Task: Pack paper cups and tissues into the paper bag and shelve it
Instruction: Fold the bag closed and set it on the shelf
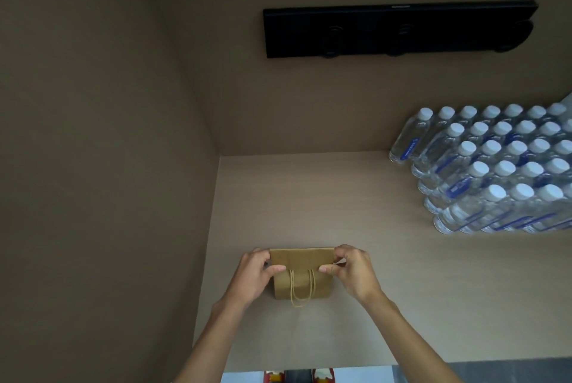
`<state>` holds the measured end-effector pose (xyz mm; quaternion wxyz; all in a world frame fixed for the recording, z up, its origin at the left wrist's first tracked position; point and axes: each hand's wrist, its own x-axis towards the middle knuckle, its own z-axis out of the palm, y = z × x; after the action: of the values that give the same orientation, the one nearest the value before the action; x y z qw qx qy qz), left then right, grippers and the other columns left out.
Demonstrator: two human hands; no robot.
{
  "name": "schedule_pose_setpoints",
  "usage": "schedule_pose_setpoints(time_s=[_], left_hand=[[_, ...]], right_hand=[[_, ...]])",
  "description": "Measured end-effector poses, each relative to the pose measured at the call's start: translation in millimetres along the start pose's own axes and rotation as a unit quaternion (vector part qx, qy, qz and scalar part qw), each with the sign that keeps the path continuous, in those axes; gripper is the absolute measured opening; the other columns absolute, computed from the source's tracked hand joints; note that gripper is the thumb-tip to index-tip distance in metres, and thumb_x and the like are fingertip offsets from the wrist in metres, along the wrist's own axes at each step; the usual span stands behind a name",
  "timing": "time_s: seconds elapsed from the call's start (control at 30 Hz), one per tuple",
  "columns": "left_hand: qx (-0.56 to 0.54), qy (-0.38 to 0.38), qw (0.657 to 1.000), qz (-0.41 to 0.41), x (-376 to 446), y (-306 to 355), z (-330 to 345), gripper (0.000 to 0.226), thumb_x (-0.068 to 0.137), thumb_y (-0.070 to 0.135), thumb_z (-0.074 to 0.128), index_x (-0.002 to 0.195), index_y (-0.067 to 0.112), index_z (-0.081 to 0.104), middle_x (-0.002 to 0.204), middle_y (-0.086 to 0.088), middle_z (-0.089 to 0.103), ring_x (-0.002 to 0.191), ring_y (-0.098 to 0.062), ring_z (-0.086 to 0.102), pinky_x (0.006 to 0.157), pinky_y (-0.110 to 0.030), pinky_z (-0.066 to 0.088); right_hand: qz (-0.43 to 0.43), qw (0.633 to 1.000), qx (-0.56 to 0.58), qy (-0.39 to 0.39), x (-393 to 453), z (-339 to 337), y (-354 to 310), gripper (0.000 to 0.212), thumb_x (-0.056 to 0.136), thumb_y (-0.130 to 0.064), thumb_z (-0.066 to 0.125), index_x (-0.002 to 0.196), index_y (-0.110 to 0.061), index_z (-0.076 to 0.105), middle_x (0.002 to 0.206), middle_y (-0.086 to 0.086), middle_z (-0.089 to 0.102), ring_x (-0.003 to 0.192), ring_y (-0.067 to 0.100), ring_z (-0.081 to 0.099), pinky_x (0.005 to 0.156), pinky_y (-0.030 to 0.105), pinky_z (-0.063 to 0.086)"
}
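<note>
Pinched at both top corners between thumb and fingers: brown paper bag (pixel 301 274), held by left hand (pixel 253 274) on one side and right hand (pixel 353 271) on the other, both closed on the folded-over top edge. Standing upright on the pale shelf board (pixel 387 305), near its front and close to the left side wall (pixel 108 166). Twine handles (pixel 301 288) hanging down the near face of the bag. Contents hidden by the closed top. Well off to the right, toward the back: block of water bottles (pixel 501 172) with white caps and blue labels, apart from the bag. High on the back panel, a black bar (pixel 399 29). Bare board between bag and bottles. Forearms reaching in from the lower edge, converging on the bag, wrists slightly raised, thumbs pointing inward toward each other. Red-and-white shoes (pixel 298 376) just visible below the shelf front.
</note>
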<state>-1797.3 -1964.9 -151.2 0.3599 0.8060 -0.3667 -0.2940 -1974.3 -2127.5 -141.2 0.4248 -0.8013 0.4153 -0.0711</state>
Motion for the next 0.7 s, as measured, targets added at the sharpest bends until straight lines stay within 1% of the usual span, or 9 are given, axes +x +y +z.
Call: schedule_pose_setpoints(time_s=[0.07,0.17,0.23,0.3,0.4,0.47,0.57,0.67,0.7], left_hand=[[0.022,0.004,1.0,0.006,2.5,-0.8,0.7,0.012,0.079,0.019,0.079,0.084,0.009,0.074,0.077,0.003,0.065,0.075,-0.02,0.063,0.072,-0.019,0.048],[0.049,-0.005,0.999,-0.007,4.5,-1.4,0.9,0.017,0.081,0.024,0.076,0.091,0.011,0.075,0.087,-0.007,0.068,0.08,-0.025,0.063,0.076,-0.034,0.051],[0.05,0.0,0.999,-0.02,4.7,-2.2,1.2,0.015,0.08,0.024,0.076,0.09,0.013,0.075,0.086,-0.008,0.069,0.079,-0.026,0.063,0.075,-0.036,0.051],[0.037,0.009,0.998,-0.043,4.1,-3.0,1.9,0.013,0.078,0.021,0.078,0.086,0.012,0.076,0.081,-0.007,0.072,0.072,-0.021,0.062,0.072,-0.036,0.051],[-0.026,0.009,0.997,-0.076,3.0,0.3,3.3,0.005,0.075,0.012,0.081,0.076,0.011,0.076,0.073,0.002,0.077,0.067,-0.008,0.062,0.068,-0.028,0.052],[-0.049,0.015,0.995,-0.091,3.6,1.0,2.8,0.016,0.071,0.007,0.083,0.066,0.019,0.075,0.066,0.014,0.075,0.066,0.0,0.063,0.062,-0.02,0.051],[-0.053,0.022,0.993,-0.102,4.2,1.1,1.6,0.012,0.068,0.008,0.085,0.064,0.011,0.074,0.071,0.005,0.078,0.066,0.0,0.062,0.063,-0.028,0.052],[-0.05,0.021,0.992,-0.11,4.1,0.5,2.3,0.018,0.068,0.007,0.085,0.061,0.018,0.074,0.066,0.015,0.075,0.065,0.01,0.064,0.064,-0.024,0.05],[-0.05,0.018,0.991,-0.121,4.4,0.2,2.9,0.012,0.069,0.008,0.085,0.068,0.016,0.076,0.072,0.012,0.077,0.07,0.005,0.069,0.07,-0.026,0.054]], right_hand=[[0.0,1.0,-0.005,0.007,-1.7,2.8,3.1,0.041,0.065,-0.023,0.09,0.061,0.001,0.057,0.065,0.011,0.06,0.06,0.026,0.053,0.057,0.032,0.043],[0.01,1.0,0.009,0.01,-2.3,5.9,5.2,0.042,0.065,-0.022,0.09,0.055,-0.005,0.052,0.06,0.002,0.05,0.057,0.017,0.042,0.052,0.023,0.034],[0.015,1.0,0.013,0.008,-1.8,6.5,3.8,0.048,0.066,-0.02,0.09,0.049,-0.016,0.044,0.058,-0.002,0.044,0.056,0.015,0.038,0.051,0.018,0.031],[0.014,1.0,0.011,0.005,-0.7,6.9,1.5,0.056,0.066,-0.019,0.09,0.048,-0.024,0.037,0.056,-0.006,0.039,0.053,0.011,0.035,0.05,0.017,0.032],[0.009,1.0,0.012,0.001,0.7,7.4,-1.4,0.058,0.066,-0.017,0.089,0.048,-0.026,0.035,0.054,-0.01,0.035,0.05,0.008,0.031,0.05,0.017,0.032],[0.009,1.0,0.013,0.0,0.7,7.5,-1.6,0.058,0.066,-0.016,0.089,0.047,-0.027,0.035,0.053,-0.011,0.035,0.049,0.006,0.032,0.049,0.016,0.032],[0.008,1.0,0.008,0.002,0.2,8.4,-0.4,0.057,0.067,-0.017,0.089,0.048,-0.027,0.036,0.054,-0.01,0.037,0.051,0.009,0.035,0.05,0.015,0.032],[0.004,1.0,0.002,0.005,0.7,8.9,0.2,0.057,0.068,-0.019,0.088,0.049,-0.026,0.035,0.055,-0.007,0.039,0.056,0.016,0.038,0.051,0.016,0.032],[0.003,1.0,-0.001,0.005,1.1,9.1,0.9,0.057,0.068,-0.02,0.088,0.049,-0.026,0.035,0.056,-0.006,0.041,0.057,0.017,0.038,0.052,0.016,0.033]])
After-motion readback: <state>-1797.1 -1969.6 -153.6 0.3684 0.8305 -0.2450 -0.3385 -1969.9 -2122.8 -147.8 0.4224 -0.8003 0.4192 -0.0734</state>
